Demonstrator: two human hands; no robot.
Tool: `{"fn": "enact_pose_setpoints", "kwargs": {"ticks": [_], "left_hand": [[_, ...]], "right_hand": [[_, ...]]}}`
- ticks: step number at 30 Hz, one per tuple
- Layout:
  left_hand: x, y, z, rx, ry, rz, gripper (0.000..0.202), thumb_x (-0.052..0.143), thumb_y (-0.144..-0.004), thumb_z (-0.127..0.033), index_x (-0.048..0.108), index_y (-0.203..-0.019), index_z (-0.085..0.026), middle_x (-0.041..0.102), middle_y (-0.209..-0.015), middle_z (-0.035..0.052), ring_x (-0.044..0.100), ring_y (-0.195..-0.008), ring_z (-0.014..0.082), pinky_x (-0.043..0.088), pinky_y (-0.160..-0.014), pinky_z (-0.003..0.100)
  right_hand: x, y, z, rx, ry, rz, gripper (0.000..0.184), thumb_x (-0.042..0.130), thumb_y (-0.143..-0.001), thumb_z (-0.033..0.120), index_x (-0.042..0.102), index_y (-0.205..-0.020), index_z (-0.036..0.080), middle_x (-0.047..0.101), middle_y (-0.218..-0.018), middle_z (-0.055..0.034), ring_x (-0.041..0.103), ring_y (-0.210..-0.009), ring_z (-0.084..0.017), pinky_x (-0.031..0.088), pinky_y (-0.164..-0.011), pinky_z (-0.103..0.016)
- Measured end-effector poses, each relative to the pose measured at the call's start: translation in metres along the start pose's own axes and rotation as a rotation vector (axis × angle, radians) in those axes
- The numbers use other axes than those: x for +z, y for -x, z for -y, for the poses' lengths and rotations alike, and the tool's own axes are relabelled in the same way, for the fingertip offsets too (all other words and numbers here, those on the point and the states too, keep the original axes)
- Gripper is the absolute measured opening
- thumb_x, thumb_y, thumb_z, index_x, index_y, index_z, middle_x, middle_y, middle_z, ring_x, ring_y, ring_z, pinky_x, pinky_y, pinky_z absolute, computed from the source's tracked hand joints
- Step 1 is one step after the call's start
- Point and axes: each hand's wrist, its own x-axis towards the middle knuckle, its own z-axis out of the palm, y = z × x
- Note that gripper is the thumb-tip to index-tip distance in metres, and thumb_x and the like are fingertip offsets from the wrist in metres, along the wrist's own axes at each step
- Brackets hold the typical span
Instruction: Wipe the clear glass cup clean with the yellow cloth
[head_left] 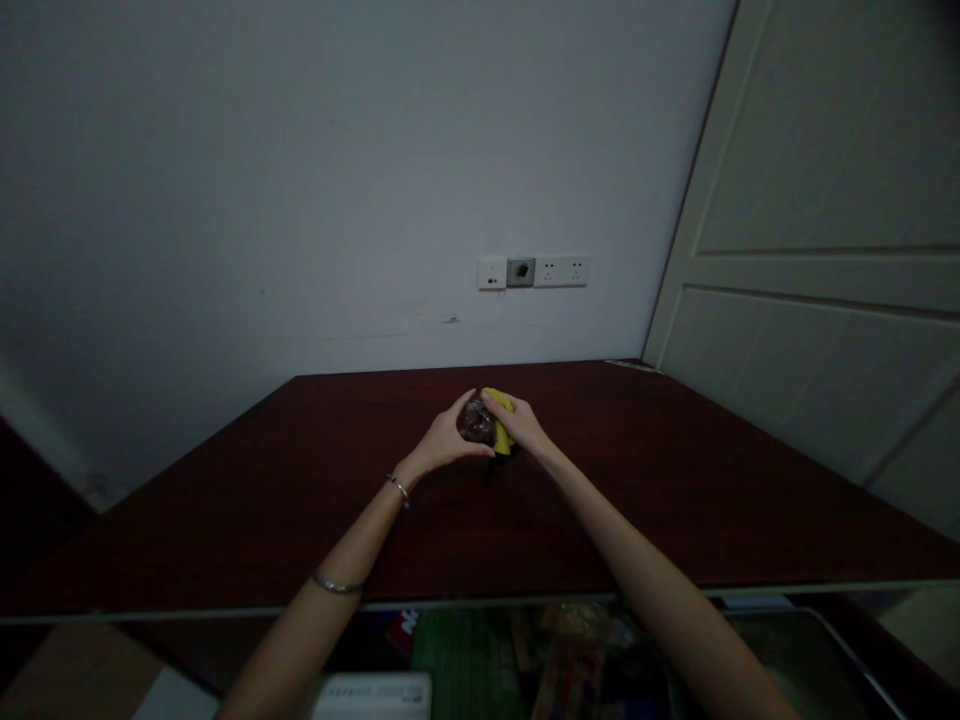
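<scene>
My left hand point(444, 437) curves around a dark, glossy round object point(477, 422) that looks clear or wrapped in clear plastic; its exact kind does not show. The thumb lies along its near side and the fingers reach over its far side. Against the object's right side, my right hand point(517, 418) grips a bright yellow piece point(502, 436), perhaps a cloth, with the thumb pressed on top. Both hands are above the middle of a dark red wooden tabletop point(360, 510). My right fingers are partly hidden behind the yellow piece.
Behind the table rises a pale wall point(300, 200) with a row of sockets point(561, 271). A white panelled door point(825, 220) borders the right side. Below the front edge sit a white box-like device point(373, 697), a green item point(466, 665) and several packages.
</scene>
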Motion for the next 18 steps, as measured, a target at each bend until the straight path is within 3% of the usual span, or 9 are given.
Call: {"fn": "enact_pose_setpoints", "kwargs": {"ticks": [7,11,15,18], "left_hand": [[0.002,0.0,0.0,-0.025,-0.064,-0.15,0.089,0.08,-0.047,-0.03,0.042,-0.126,-0.014,0.058,-0.116,0.0141,0.055,-0.106,0.0247,0.04,-0.095,0.039],[0.005,-0.002,-0.001,-0.084,-0.007,-0.181,0.09,0.08,-0.047,-0.029,0.042,-0.126,-0.011,0.06,-0.112,0.0146,0.058,-0.1,0.0236,0.043,-0.091,0.037],[0.008,-0.004,-0.003,-0.093,0.092,-0.164,0.082,0.079,-0.05,-0.028,0.044,-0.123,-0.01,0.061,-0.109,0.0128,0.059,-0.095,0.0221,0.047,-0.085,0.035],[0.01,-0.003,-0.003,-0.084,0.17,-0.147,0.079,0.078,-0.053,-0.026,0.044,-0.122,-0.011,0.061,-0.11,0.0125,0.059,-0.097,0.022,0.047,-0.085,0.034]], "right_hand": [[-0.001,0.002,-0.001,-0.163,0.132,0.059,0.05,0.047,-0.08,0.051,0.052,-0.121,0.023,0.05,-0.129,-0.0048,0.046,-0.12,-0.018,0.03,-0.104,-0.035],[-0.001,0.007,0.006,-0.286,0.148,0.09,0.047,0.046,-0.081,0.048,0.05,-0.123,0.026,0.052,-0.128,-0.004,0.046,-0.119,-0.018,0.032,-0.103,-0.036],[0.001,0.015,0.016,-0.458,0.176,0.134,0.04,0.058,-0.076,0.041,0.059,-0.112,0.027,0.052,-0.128,-0.0041,0.044,-0.121,-0.021,0.031,-0.103,-0.038],[0.003,0.018,0.019,-0.481,0.162,0.113,0.035,0.062,-0.072,0.037,0.063,-0.106,0.026,0.055,-0.124,-0.0041,0.045,-0.12,-0.022,0.032,-0.103,-0.04]]}}
